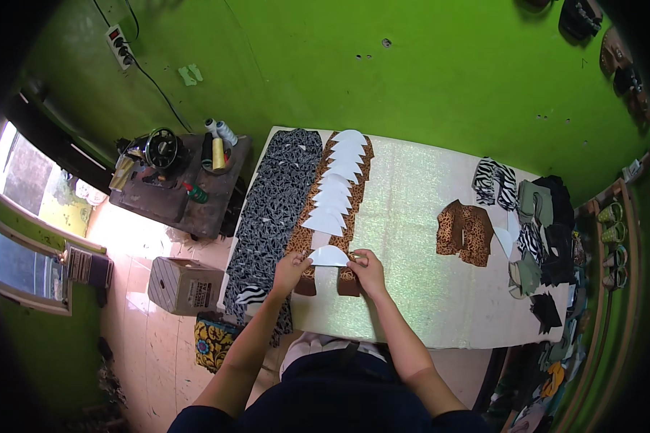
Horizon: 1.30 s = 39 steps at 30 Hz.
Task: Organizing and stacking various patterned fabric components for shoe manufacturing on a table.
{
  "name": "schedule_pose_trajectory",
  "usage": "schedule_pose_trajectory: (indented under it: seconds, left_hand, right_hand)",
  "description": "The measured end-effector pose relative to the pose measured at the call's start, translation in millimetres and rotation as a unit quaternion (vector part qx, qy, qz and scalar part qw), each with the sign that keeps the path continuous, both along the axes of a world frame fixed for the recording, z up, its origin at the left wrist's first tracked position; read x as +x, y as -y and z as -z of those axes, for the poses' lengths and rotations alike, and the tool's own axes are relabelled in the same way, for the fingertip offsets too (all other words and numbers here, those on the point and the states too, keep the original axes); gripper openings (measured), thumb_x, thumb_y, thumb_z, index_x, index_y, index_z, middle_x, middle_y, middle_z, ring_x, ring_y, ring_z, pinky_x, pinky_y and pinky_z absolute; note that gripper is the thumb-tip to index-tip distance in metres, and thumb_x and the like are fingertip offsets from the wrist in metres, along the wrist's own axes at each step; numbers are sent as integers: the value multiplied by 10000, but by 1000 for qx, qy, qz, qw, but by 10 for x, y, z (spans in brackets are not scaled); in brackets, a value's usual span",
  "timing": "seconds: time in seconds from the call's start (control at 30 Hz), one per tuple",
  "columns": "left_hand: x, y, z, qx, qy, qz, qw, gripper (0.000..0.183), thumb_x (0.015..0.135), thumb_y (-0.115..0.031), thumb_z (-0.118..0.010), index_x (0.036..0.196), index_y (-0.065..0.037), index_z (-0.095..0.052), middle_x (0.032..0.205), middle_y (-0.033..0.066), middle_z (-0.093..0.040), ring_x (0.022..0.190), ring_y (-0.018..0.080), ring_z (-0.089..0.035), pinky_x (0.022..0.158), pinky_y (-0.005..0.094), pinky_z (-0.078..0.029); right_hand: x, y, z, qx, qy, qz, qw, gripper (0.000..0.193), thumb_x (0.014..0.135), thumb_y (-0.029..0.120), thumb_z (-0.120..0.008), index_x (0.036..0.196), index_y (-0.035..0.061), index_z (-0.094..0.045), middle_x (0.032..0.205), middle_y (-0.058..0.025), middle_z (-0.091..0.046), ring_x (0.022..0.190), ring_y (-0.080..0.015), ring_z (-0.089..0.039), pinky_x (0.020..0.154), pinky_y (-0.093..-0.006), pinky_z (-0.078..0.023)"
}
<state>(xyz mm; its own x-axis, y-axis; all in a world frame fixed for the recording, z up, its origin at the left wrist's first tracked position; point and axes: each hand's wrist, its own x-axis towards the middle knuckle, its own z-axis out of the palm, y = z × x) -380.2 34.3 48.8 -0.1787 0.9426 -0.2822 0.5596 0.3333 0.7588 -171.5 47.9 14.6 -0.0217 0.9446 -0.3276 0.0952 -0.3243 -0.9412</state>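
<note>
A white half-round piece (329, 257) spans the gap between my hands, its straight edge toward me. At its left corner, my left hand (290, 271) pinches it. My right hand (367, 271) grips the opposite corner with fingers closed. Under it lies the near end of a long row of overlapping leopard-print pieces (306, 283), with brown tips sticking out toward me. More white half-round pieces (329, 198) lie overlapped along the middle of that row, running away to the table's far edge. What my fingertips touch beneath the white piece is hidden.
Black-and-grey patterned fabric (274, 202) covers the left side of the pale table (404, 216). Leopard-print pieces (464, 232) lie to the right, near zebra-print (494, 182) and green (534, 200) pieces. Leftward stand a sewing machine (160, 150) with thread cones and a box (186, 286) on the floor.
</note>
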Motion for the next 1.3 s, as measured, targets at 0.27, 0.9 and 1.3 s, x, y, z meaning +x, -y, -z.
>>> schedule_pose_trajectory:
  seconds: [0.27,0.9,1.3]
  left_hand:
    - [-446,-570,285,95,55,34,993,207,784,-132,-616,940,-2,-576,750,109,-596,674,182,-571,646,294,-447]
    - [-166,-439,316,218,-332,240,886,465,886,-282,-427,1281,-36,-407,1361,99,-362,1269,219,-305,1044,410,-204]
    - [-34,-304,487,172,-383,236,876,539,890,-339,-404,1340,-55,-321,1425,95,-255,1316,230,-234,1071,463,-119]
  right_hand:
    - [-541,-299,-61,58,77,72,993,367,747,39,-643,1097,49,-531,822,-62,-618,763,-130,-577,712,-255,-454]
    - [-800,-185,44,303,459,-74,832,435,815,176,-518,1224,47,-444,1273,-117,-429,1213,-254,-369,989,-442,-285]
    - [-714,-126,193,259,494,-172,812,530,877,335,-417,1319,50,-352,1410,-101,-283,1322,-209,-222,1066,-496,-118]
